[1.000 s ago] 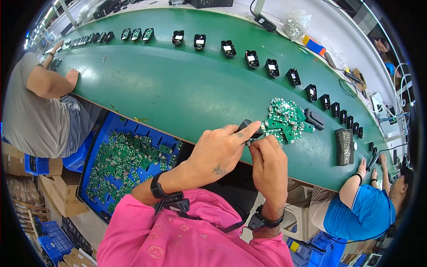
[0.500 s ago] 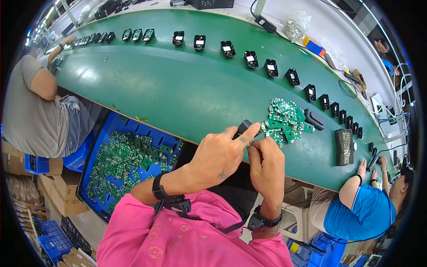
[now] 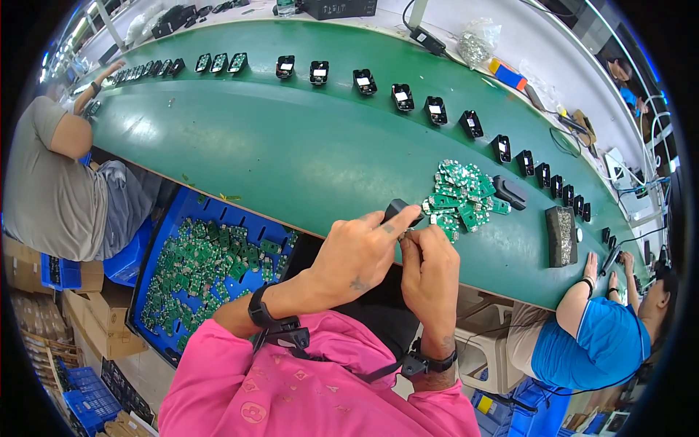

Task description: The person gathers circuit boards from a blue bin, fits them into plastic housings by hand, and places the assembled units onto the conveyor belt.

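Observation:
My left hand (image 3: pixel 357 251) is closed round a small black plastic housing (image 3: pixel 397 209) above the table's near edge. Its index finger reaches over toward my right hand (image 3: pixel 431 266), whose thumb and fingers are pinched together against the end of the housing. What the right fingertips grip is too small and covered to make out. Just beyond the fingers lies a heap of green circuit boards (image 3: pixel 462 195). A closed black device shell (image 3: pixel 510 192) rests against the heap's right side.
Black housings (image 3: pixel 403 97) stand in a curved row along the green table (image 3: pixel 255 146). A blue bin (image 3: pixel 260 227) of circuit boards sits below the edge at left. A grey-black block (image 3: pixel 561 237) stands at right. People work at left (image 3: pixel 58 175) and right (image 3: pixel 593 342).
The view has shifted slightly, so the table things appear a little to the left. My hands keep nearly the same pose at the housing.

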